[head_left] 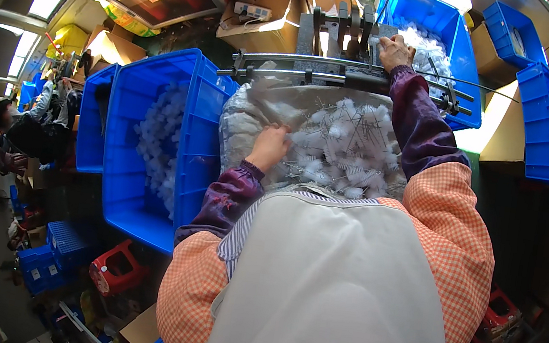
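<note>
My left hand (271, 147) is over the left side of a pile of small white pieces with thin metal wires (345, 143). Its fingers are curled together, and whatever they may hold is hidden. The pile lies on a pale cloth (244, 114) in front of me. Farther off, my right hand (395, 52) is at the right side of a metal bench machine (350, 35) with upright plates and long horizontal rods. Those fingers are pinched closed by a small whitish part, too small to name.
A large blue bin (136, 205) of small white pieces stands at my left. Behind the machine on the right is another blue bin (470, 55) with white pieces. Cardboard boxes (267, 26), a red stool (117, 267) and blue crates (537, 124) stand around. Another person (31, 130) is at far left.
</note>
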`<state>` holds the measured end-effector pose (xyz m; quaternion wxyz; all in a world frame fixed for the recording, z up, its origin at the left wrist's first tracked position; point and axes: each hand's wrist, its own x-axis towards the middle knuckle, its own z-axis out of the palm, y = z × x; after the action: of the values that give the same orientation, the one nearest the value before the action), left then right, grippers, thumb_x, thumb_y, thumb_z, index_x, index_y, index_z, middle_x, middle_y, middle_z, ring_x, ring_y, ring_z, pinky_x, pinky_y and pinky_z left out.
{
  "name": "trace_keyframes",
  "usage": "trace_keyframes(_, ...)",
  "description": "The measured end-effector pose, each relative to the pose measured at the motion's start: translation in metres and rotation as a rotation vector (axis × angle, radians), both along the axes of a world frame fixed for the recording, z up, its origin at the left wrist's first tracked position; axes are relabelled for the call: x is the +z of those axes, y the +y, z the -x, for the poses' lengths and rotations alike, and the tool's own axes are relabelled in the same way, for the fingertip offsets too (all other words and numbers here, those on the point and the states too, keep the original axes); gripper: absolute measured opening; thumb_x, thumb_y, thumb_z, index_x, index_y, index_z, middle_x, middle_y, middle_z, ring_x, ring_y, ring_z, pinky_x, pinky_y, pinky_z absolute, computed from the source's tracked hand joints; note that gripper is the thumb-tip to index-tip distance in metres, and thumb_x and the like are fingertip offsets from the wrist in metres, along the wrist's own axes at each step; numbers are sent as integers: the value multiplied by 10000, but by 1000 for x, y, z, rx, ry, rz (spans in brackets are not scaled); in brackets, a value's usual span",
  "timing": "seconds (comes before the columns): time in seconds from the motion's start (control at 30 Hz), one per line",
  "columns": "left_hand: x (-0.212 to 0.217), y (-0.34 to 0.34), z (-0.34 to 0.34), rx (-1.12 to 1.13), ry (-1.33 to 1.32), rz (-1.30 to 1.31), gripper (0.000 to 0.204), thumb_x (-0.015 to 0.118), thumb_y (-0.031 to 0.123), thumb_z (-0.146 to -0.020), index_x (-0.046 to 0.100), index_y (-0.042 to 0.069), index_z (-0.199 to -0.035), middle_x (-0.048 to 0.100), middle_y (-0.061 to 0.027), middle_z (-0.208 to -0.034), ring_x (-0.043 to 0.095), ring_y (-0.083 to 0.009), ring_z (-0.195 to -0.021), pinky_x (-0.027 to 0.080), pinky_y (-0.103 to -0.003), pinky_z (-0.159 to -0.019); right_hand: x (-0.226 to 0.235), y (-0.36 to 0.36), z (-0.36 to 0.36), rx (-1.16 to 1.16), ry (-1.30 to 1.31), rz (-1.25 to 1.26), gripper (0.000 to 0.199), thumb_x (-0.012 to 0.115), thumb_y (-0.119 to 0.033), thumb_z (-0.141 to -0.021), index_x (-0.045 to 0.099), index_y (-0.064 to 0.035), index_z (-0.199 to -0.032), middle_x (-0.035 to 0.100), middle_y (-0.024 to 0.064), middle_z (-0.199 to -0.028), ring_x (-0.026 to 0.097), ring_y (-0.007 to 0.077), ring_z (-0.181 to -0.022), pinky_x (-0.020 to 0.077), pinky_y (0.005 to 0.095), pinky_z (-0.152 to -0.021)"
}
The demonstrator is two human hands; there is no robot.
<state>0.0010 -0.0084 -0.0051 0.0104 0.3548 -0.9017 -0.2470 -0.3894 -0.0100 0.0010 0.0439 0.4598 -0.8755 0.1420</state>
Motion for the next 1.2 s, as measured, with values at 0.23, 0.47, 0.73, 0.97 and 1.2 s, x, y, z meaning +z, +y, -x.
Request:
trace_keyframes(0.23,-2,-5,0,20,-1,-91,280,617,144,-745,584,53,-1007,612,-193,-901,571,-356,-889,452,-416,-789,11,-7,0,-23,-5,-165,285,491,-374,-850,608,-292,-1096,528,26,-1151,454,236,-1110,248,458,-940)
trace_keyframes(0.47,-5,-8,-2,90,33,-137,280,622,149,-741,585,27,-990,623,-200,-889,596,-364,-845,466,-415,-773,17,7,-9,-140,89,-153,295,513,-321,-809,617,-223,-1067,517,49,-1166,385,259,-1162,182,495,-994)
trace_keyframes(0.73,22,-19,3,178,318,-326,234,626,96,-722,600,-4,-932,641,-150,-776,632,-238,-731,485,-320,-672,11,5,-20,-119,72,-96,325,519,-327,-773,622,-141,-1019,524,85,-1102,379,289,-1119,208,468,-961)
trace_keyframes(0.97,52,-21,7,186,439,-243,178,638,66,-744,606,7,-908,627,-74,-725,593,-133,-656,470,-252,-605,13,-23,-59,-49,86,-84,292,481,-283,-808,615,-118,-1009,530,91,-1097,388,267,-1124,211,459,-958)
trace_keyframes(1.2,59,-19,3,172,589,-227,167,638,20,-752,608,24,-916,626,-33,-776,577,-87,-671,460,-221,-608,15,-8,-40,-63,92,-160,307,483,-305,-810,611,-134,-1030,537,91,-1105,431,265,-1103,238,455,-934)
